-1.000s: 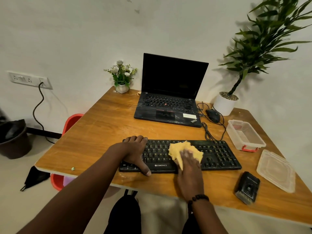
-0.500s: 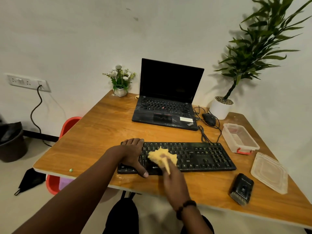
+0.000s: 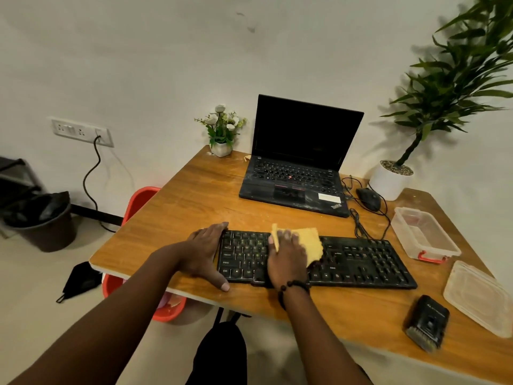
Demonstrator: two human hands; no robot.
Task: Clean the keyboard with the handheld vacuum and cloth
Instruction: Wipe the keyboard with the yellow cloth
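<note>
Soft yellow cloth (image 3: 311, 243) lies pressed under the flat right hand (image 3: 287, 259) on the stiff, light black plastic keyboard (image 3: 361, 259) near the wooden table (image 3: 194, 207) front edge; spread left hand (image 3: 204, 251) probably braces its left end.

A wooden worktop (image 3: 194, 201) stands against a plain pale wall (image 3: 138, 65) bearing a socket strip (image 3: 82, 132), above a light floor (image 3: 33, 273).

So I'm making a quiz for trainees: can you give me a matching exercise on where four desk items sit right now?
Things:
1. cloth
2. handheld vacuum
3. mouse
4. left hand

Places:
A. right of the laptop
B. bracing the keyboard's left end
C. under the right hand, on the keys
D. near the table's front edge, right of the keyboard

Pairs: 1-C, 2-D, 3-A, 4-B
</note>
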